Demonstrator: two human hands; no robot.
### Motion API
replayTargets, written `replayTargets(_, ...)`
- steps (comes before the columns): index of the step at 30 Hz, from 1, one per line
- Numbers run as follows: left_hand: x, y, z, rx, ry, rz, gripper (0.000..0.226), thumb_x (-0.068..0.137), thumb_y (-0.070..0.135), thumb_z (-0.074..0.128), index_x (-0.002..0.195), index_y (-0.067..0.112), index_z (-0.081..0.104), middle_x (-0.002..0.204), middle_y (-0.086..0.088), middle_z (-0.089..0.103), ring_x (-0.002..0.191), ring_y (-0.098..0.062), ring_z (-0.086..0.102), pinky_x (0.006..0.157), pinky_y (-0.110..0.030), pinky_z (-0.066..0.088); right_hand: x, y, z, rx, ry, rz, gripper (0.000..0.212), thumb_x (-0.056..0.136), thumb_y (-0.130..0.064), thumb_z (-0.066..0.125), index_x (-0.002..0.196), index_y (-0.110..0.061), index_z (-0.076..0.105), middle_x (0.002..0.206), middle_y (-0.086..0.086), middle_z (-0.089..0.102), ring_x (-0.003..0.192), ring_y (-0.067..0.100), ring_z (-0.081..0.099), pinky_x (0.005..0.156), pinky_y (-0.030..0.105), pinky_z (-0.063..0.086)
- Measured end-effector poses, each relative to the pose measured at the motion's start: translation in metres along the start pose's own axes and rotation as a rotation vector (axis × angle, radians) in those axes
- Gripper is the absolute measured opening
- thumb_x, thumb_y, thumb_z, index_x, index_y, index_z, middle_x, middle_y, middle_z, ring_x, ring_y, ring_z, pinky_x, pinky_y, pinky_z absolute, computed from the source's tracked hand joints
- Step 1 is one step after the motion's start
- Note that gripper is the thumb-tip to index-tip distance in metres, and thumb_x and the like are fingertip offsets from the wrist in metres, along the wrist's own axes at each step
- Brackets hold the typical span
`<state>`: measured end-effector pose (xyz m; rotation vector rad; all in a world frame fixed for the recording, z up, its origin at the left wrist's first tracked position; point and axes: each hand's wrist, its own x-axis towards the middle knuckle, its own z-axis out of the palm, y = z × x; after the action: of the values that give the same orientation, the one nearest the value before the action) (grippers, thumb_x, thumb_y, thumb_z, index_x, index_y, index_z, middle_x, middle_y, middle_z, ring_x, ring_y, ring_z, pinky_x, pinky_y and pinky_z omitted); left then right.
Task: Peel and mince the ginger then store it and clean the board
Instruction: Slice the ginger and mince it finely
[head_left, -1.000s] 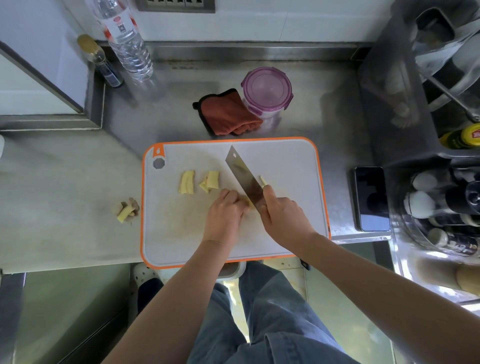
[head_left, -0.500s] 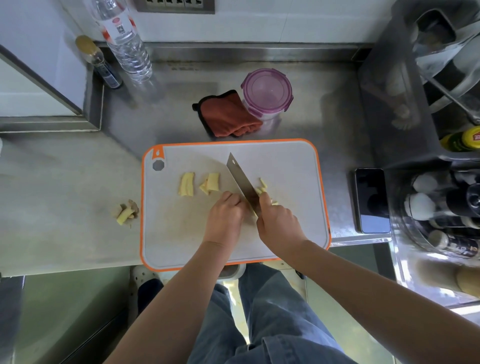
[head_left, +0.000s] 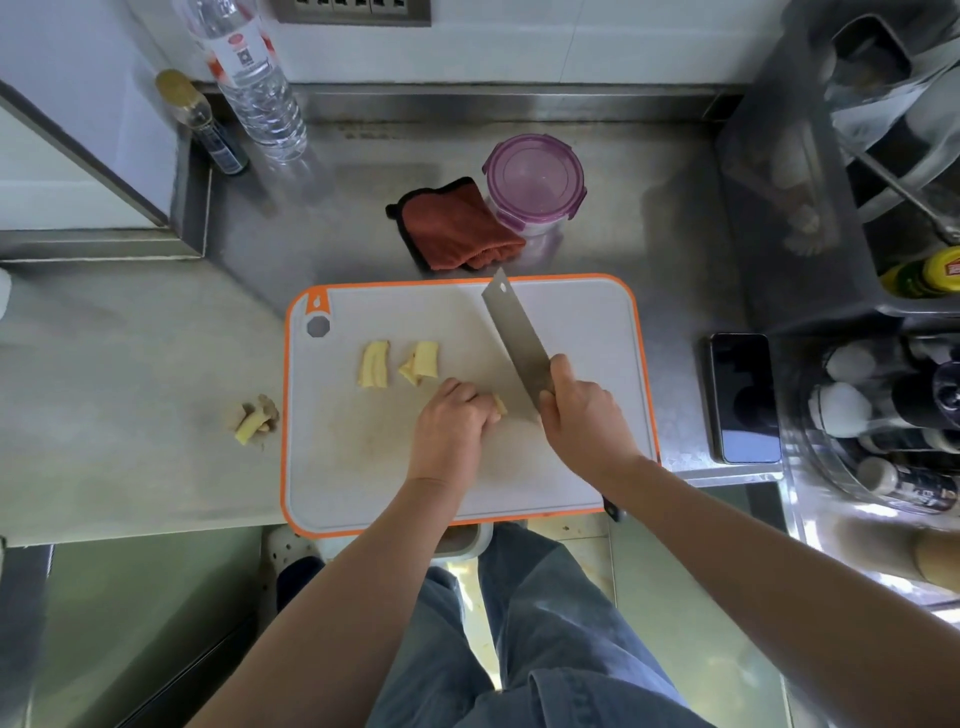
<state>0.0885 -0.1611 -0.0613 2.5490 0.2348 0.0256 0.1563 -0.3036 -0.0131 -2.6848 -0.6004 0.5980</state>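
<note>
A person in blue denim trousers stands at a stainless-steel kitchen counter (head_left: 130, 364), both bare forearms reaching over a white plastic cutting board with an orange rim (head_left: 363, 467). The left hand (head_left: 451, 421) is curled knuckles-up on the board, fingers closed over a pale yellow piece of peeled ginger (head_left: 499, 404) whose end shows at the fingertips. Just beside it, the right hand (head_left: 584, 415) is wrapped tightly around the handle of a broad steel cleaver (head_left: 511, 338), its blade angled away toward the board's far edge. Two more peeled ginger pieces (head_left: 397, 362) lie farther up the board, left of the blade. Off the board to the left, a small heap of ginger trimmings (head_left: 254, 418) rests on the counter; a black smartphone (head_left: 743, 397) lies to the right. Beyond the board sit a folded rust-red cloth (head_left: 457, 228) and, touching it, a round clear container with a purple lid (head_left: 534, 182). A clear plastic water bottle (head_left: 254, 83) stands near the back wall.
</note>
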Motion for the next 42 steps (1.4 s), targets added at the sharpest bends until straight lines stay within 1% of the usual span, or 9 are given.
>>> replayTargets(4, 0.004, 0.006, 0.000, 0.008, 0.003, 0.025, 0.019, 0.060, -0.002, 0.082, 0.061, 0.011, 0.068, 0.060, -0.002, 0.060, 0.065, -0.023, 0.056, 0.050, -0.029, 0.049, -0.005, -0.004, -0.005, -0.009, -0.002, -0.067, 0.021, 0.098, -0.018, 0.037, 0.117, -0.008, 0.037, 0.063, -0.002, 0.040, 0.049, 0.013, 0.036, 0.045, 0.027, 0.021)
replayTargets(10, 0.005, 0.008, -0.001, 0.002, 0.031, 0.040, 0.017, 0.059, 0.001, 0.084, 0.061, 0.012, 0.071, 0.058, -0.001, 0.061, 0.065, -0.025, 0.058, 0.050, -0.025, 0.047, -0.010, -0.009, 0.001, -0.084, -0.065, -0.064, 0.030, 0.100, -0.023, 0.034, 0.128, -0.011, 0.033, 0.072, 0.004, 0.050, 0.061, 0.026, 0.049, 0.055, 0.031, 0.034)
replayTargets(13, 0.006, 0.008, 0.001, 0.002, 0.039, 0.053, 0.018, 0.059, -0.001, 0.084, 0.059, 0.011, 0.070, 0.055, -0.001, 0.058, 0.063, -0.025, 0.056, 0.048, -0.025, 0.045, -0.012, -0.008, 0.003, -0.088, -0.100, -0.055, 0.032, 0.100, -0.022, 0.034, 0.131, -0.012, 0.030, 0.073, 0.002, 0.052, 0.062, 0.021, 0.051, 0.055, 0.029, 0.036)
replayTargets(17, 0.007, 0.007, 0.002, 0.006, 0.033, 0.065, 0.019, 0.058, -0.002, 0.084, 0.059, 0.012, 0.071, 0.056, -0.001, 0.059, 0.064, -0.024, 0.057, 0.047, -0.025, 0.047, -0.018, -0.011, 0.003, -0.098, -0.143, -0.024, 0.041, 0.099, -0.017, 0.036, 0.137, -0.012, 0.025, 0.068, -0.003, 0.043, 0.060, 0.014, 0.047, 0.052, 0.023, 0.034)
replayTargets(23, 0.007, 0.005, 0.002, 0.018, -0.003, 0.068, 0.020, 0.056, -0.005, 0.081, 0.061, 0.010, 0.068, 0.059, -0.001, 0.058, 0.067, -0.024, 0.057, 0.046, -0.025, 0.044, -0.015, -0.014, 0.011, -0.088, -0.144, 0.030, 0.041, 0.096, -0.013, 0.037, 0.136, -0.008, 0.028, 0.076, 0.005, 0.048, 0.067, 0.026, 0.048, 0.059, 0.034, 0.037)
replayTargets(27, 0.006, 0.007, -0.002, 0.049, -0.010, 0.092, 0.024, 0.052, -0.009, 0.080, 0.061, 0.009, 0.066, 0.058, -0.003, 0.055, 0.066, -0.025, 0.058, 0.047, -0.024, 0.042, -0.016, -0.015, 0.022, -0.096, -0.124, 0.033, 0.042, 0.096, -0.014, 0.037, 0.137, -0.009, 0.029, 0.077, 0.009, 0.053, 0.067, 0.029, 0.055, 0.062, 0.039, 0.048)
replayTargets(33, 0.005, 0.006, 0.002, 0.026, 0.006, 0.032, 0.021, 0.057, -0.008, 0.078, 0.062, 0.010, 0.068, 0.060, -0.002, 0.059, 0.068, -0.024, 0.057, 0.049, -0.026, 0.046, -0.015, -0.006, 0.015, -0.018, -0.062, 0.026, 0.027, 0.098, -0.019, 0.036, 0.123, -0.008, 0.035, 0.071, 0.006, 0.047, 0.061, 0.031, 0.042, 0.057, 0.033, 0.031)
replayTargets(38, 0.004, 0.008, 0.002, 0.003, 0.028, 0.001, 0.017, 0.060, 0.000, 0.083, 0.058, 0.009, 0.069, 0.057, -0.003, 0.059, 0.067, -0.026, 0.056, 0.051, -0.028, 0.048, -0.020, -0.004, 0.008, 0.005, -0.030, -0.009, 0.026, 0.098, -0.018, 0.036, 0.122, -0.007, 0.035, 0.062, 0.002, 0.041, 0.056, 0.029, 0.042, 0.054, 0.032, 0.030)
replayTargets(42, 0.003, 0.007, 0.003, 0.009, 0.019, 0.014, 0.016, 0.061, 0.000, 0.084, 0.059, 0.009, 0.071, 0.058, -0.002, 0.060, 0.068, -0.026, 0.056, 0.051, -0.028, 0.049, -0.019, -0.006, 0.005, -0.063, -0.070, -0.051, 0.034, 0.099, -0.019, 0.034, 0.132, -0.010, 0.030, 0.066, -0.001, 0.042, 0.058, 0.020, 0.044, 0.054, 0.029, 0.031)
